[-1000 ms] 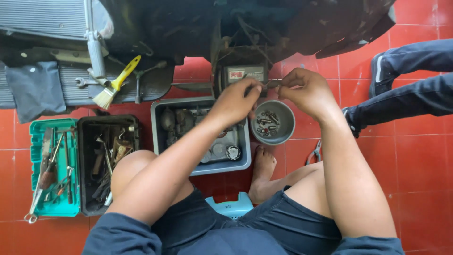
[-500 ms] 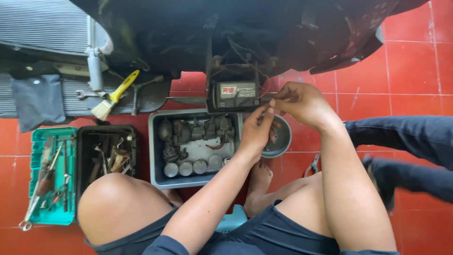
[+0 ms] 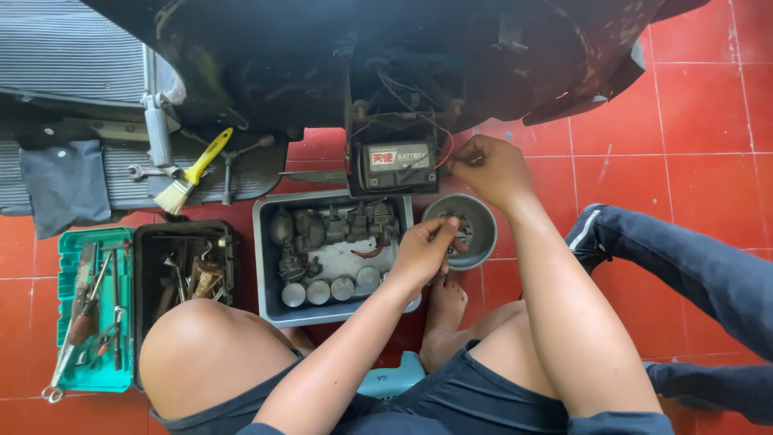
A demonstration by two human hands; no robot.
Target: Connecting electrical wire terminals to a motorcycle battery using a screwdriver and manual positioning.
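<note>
Red tiled floor [image 3: 692, 121], seen from above; seated person, bare knees apart, dark shorts.

Right hand [image 3: 491, 167]: raised at the right edge of a black battery [image 3: 396, 161] that sits in the underside of a dark vehicle body [image 3: 386, 56]. Fingers pinched narrow on a thin red wire [image 3: 447, 153] at the battery's corner; whether a small fastener is also held cannot be told.

Left hand [image 3: 423, 254]: at the rim of a round grey metal bowl [image 3: 477, 213], fingers curled together, tips apparently closed on a small part from the bowl; the part itself is too small to make out. Bowl stands on the floor just right of the grey tray and below the battery; it holds small screws or bolts.

Grey rectangular tray [image 3: 266, 266]: on the floor between the knees and the vehicle, holding carburettor bodies in its upper half and a row of round metal caps along its lower half.

Black toolbox tray [image 3: 145, 266]: just left of the grey tray, mixed hand tools inside.

Green tool tray [image 3: 68, 379]: far left, with pliers, screwdrivers and a spanner.

Yellow-handled paintbrush [image 3: 189, 173]: lying on a ribbed black mat [image 3: 121, 173] near a dark cloth [image 3: 64, 185].

Another person's leg in blue trousers [image 3: 692, 266]: at right, well apart from both hands.
</note>
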